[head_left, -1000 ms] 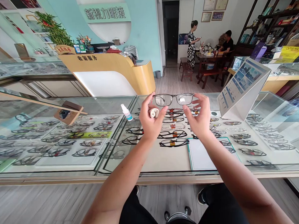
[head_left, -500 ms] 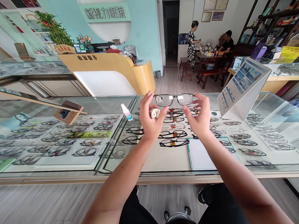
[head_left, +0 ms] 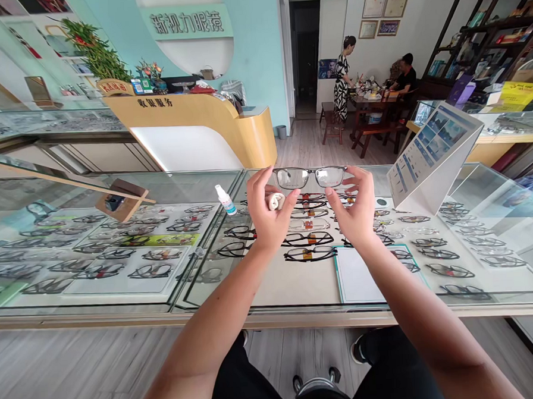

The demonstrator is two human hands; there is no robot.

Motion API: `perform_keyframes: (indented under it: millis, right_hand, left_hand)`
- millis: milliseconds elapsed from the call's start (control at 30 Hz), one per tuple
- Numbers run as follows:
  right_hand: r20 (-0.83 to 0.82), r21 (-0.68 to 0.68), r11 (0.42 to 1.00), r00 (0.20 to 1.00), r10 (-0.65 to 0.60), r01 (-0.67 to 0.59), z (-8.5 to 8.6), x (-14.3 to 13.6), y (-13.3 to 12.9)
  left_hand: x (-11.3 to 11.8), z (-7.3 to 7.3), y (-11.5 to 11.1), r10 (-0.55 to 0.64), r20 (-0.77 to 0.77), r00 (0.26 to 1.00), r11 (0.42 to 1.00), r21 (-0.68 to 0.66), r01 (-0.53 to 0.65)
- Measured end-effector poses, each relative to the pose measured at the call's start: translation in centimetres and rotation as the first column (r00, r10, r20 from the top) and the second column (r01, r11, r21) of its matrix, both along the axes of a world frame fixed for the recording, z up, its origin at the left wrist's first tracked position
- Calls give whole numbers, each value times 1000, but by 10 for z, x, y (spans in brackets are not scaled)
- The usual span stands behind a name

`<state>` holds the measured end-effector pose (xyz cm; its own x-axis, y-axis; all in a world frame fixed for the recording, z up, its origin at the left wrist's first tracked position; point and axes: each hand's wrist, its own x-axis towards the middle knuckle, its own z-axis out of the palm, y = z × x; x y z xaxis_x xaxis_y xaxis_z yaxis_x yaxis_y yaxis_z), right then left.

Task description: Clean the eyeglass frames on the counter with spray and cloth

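A pair of dark-framed eyeglasses is held up above the glass counter, lenses upright. My left hand grips its left side between thumb and fingers. Tucked in that same hand is a rolled whitish cloth. My right hand pinches the right side of the frame. Left of my left hand, a small white spray bottle with a blue label stands on the counter. Under the glass below my hands lie rows of eyeglasses, partly hidden by my hands.
The glass display counter spans the view in front of me. A white folded display board stands on it at right, a wooden stand at left. Beyond are a reception desk and two people near a table.
My hands and the eyeglasses stay almost in place, with only a very slight shift. In the background, the standing person's arms have lowered toward the table.
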<state>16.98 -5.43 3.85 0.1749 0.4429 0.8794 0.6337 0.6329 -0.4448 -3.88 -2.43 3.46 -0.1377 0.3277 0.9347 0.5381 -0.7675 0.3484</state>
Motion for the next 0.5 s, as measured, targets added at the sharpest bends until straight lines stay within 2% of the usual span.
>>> perform_keyframes:
  millis: [500]
  right_hand:
    - [-25, -5, 1000, 999, 27, -27, 0, 0, -1]
  left_hand:
    - [-1, -1, 0, -35, 14, 999, 999, -9, 36]
